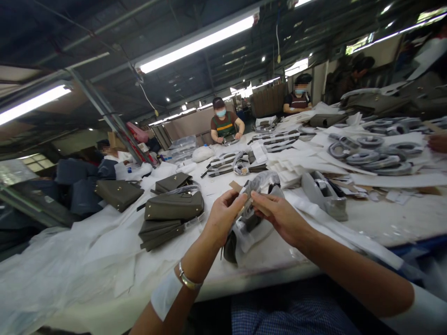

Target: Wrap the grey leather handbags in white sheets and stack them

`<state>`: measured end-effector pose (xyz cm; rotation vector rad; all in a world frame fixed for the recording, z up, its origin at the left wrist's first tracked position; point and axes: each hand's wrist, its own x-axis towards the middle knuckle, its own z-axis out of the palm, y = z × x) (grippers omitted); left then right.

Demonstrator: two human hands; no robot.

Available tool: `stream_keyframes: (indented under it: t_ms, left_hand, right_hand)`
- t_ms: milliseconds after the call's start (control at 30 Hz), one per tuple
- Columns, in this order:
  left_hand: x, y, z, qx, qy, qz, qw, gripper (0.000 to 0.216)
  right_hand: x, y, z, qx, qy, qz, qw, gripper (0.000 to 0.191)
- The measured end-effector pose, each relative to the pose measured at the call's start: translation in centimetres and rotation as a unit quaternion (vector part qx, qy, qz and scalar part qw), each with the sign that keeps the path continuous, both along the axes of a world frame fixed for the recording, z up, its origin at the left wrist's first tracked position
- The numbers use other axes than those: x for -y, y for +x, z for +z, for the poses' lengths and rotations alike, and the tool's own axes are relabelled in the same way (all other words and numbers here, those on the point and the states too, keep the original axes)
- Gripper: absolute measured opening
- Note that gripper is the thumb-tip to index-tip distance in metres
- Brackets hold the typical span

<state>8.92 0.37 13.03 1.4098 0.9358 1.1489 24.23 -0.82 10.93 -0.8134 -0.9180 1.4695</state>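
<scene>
Clear, crinkly plastic (267,178) was pinched in the fingers of the left hand (224,215) and the right hand (284,217), just above the white table (380,225). Green-brown bags (174,206) sat on it, near the left hand.

Both hands (223,216) on plastic wrapping (266,178)

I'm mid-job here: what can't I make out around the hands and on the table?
All in the head view:
- Left hand and right hand: some fingers, hidden by the hands themselves.
- Wrapped bundle: its inside, obscured by cloudy wrapping and the fingers.
- Co-worker's dark piece: details too small.
- Hand at far right: blurred, cut off by the picture's edge.
</scene>
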Motion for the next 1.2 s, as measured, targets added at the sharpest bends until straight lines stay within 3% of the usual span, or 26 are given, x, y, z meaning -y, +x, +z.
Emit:
stream_keyframes:
  t_ms: [133,233,333,533,667,900,1200]
  left_hand:
    - [0.5,0.0,0.0,0.007,0.019,0.026,0.999,0.027]
    - [0.9,0.3,-0.1,0.0,0.051,0.036,0.998,0.024]
    - [1.3,0.6,-0.2,-0.017,0.089,0.048,0.995,0.021]
    - [1.9,1.3,-1.1,-0.088,0.181,0.099,0.975,0.015]
    - [2.3,1.8,-1.4,-0.183,0.299,0.16,0.923,0.011]
    - [3.0,1.3,-0.1,-0.279,0.383,0.162,0.866,0.018]
    - [3.0,1.2,-1.4,-0.412,0.535,0.291,0.678,0.027]
  right_hand:
    - [0.2,1.3,-0.6,-0.113,-0.033,0.083,0.99,0.032]
    - [0.7,1.3,-1.5,-0.119,0.014,0.108,0.987,0.023]
    - [1.2,0.4,-2.0,-0.089,0.066,0.081,0.99,0.019]
    - [1.3,-1.8,-2.5,-0.104,0.082,-0.054,0.99,0.022]
    - [1.1,-2.3,-3.1,-0.053,0.118,-0.103,0.986,0.027]
    - [1.0,-1.9,-3.3,0.045,0.12,-0.15,0.98,0.036]
    - [1.3,-2.3,-2.2,0.043,0.127,-0.147,0.98,0.039]
